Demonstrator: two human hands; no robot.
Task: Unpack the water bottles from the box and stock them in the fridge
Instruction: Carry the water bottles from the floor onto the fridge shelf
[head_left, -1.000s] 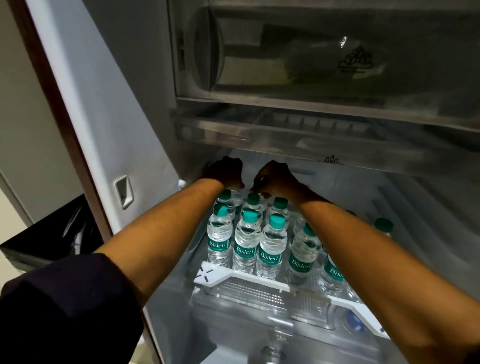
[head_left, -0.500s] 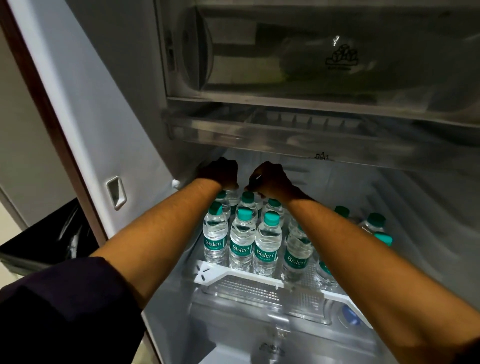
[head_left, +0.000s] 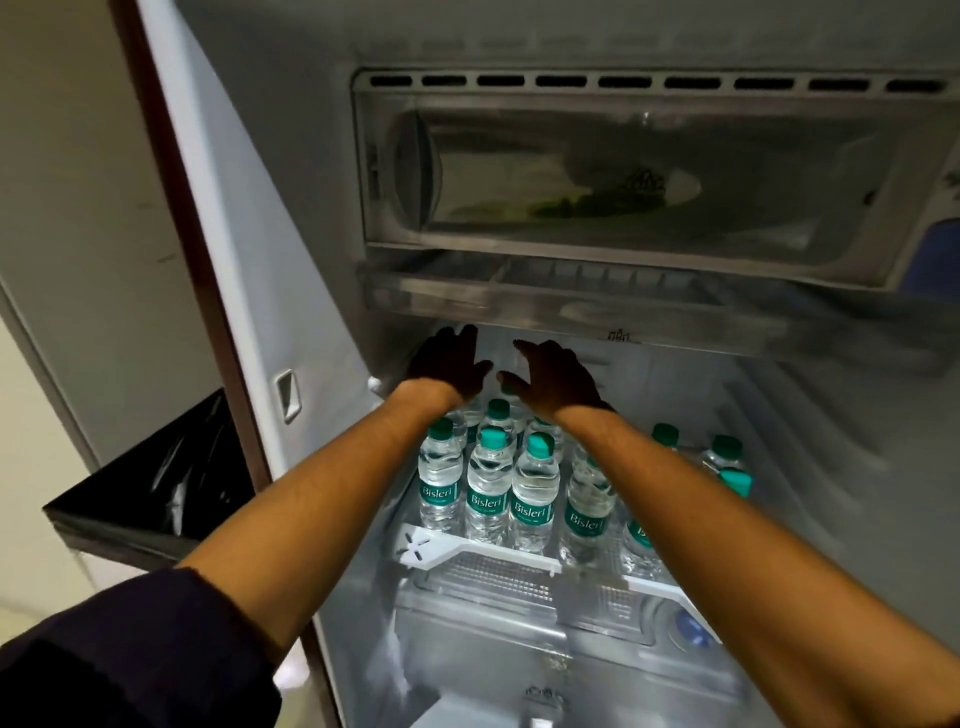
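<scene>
Several small clear water bottles with teal caps and teal labels stand in rows on the fridge's clear shelf. Both arms reach deep into the fridge above the back rows. My left hand is spread flat with straight fingers, holding nothing, above the back-left bottles. My right hand is beside it, fingers extended, also holding nothing. Further bottles stand at the shelf's right, partly hidden by my right forearm.
A translucent chiller tray and the freezer compartment hang low above my hands. A crisper drawer lies below the shelf. A black-lined bin stands left of the fridge wall.
Both hands were curled down over the caps of the back bottles; now they have lifted off and opened with fingers spread. The camera has tilted up, showing more of the freezer.
</scene>
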